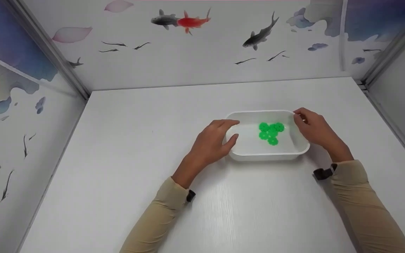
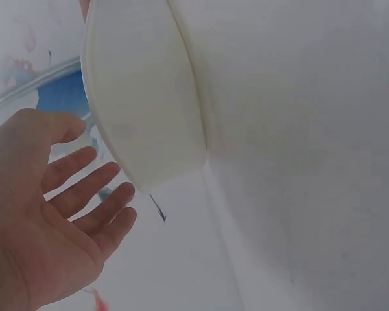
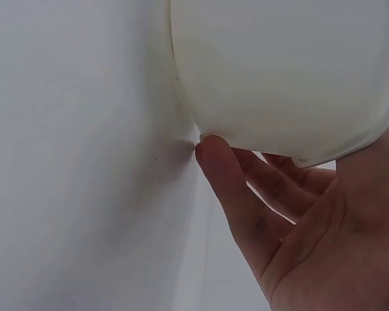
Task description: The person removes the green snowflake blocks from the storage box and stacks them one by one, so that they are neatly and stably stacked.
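A white rectangular plastic tub [image 1: 265, 157] stands on the table. Several small green discs with scalloped edges [image 1: 273, 141] lie clustered on its floor, right of the middle. My left hand [image 1: 211, 142] is at the tub's left end, its thumb and forefinger spread over the rim; the left wrist view shows this hand [image 2: 65, 207] with loosely bent fingers beside the tub's outer wall [image 2: 142, 97]. At the far right corner my right hand [image 1: 315, 128] grips the tub's end. In the right wrist view its fingers [image 3: 222, 172] bend against the outer wall; the thumb's tip is hidden.
A white table [image 1: 135, 147] lies under the tub. Behind it rises a white panel [image 1: 216, 59] printed with fish, and side panels [image 1: 19, 116] stand left and right. Dark wrist bands [image 1: 323, 173] show at the sleeve cuffs.
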`<state>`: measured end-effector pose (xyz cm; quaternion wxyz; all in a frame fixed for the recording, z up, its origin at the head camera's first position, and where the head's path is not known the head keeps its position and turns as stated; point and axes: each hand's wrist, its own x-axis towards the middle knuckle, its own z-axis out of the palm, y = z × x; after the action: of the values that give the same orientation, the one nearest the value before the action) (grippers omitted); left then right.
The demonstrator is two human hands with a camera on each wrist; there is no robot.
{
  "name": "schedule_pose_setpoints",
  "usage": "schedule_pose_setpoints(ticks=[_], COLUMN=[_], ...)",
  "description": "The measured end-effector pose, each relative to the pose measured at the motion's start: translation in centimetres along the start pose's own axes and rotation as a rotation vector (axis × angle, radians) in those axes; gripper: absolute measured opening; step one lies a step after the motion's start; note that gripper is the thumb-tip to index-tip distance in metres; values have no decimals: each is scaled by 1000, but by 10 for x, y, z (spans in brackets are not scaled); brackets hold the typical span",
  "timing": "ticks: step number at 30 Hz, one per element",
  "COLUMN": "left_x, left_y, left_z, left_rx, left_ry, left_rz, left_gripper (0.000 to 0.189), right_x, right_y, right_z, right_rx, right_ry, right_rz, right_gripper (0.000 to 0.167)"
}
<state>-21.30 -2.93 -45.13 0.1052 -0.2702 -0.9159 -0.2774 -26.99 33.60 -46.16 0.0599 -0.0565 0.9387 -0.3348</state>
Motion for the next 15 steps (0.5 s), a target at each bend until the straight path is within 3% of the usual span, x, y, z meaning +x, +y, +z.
schedule_pose_setpoints(ticks=[6, 15], left_x=[6, 16], left_y=[5, 14], left_z=[5, 14], left_rx=[-31, -68], left_ry=[-24, -61], left_rz=[13, 32], left_gripper=[43, 43], right_x=[-1, -1], right_y=[1, 3], right_z=[-2, 0], right_rx=[59, 46], right_ry=[-12, -6], right_rz=[-9, -18], right_gripper=[48, 47])
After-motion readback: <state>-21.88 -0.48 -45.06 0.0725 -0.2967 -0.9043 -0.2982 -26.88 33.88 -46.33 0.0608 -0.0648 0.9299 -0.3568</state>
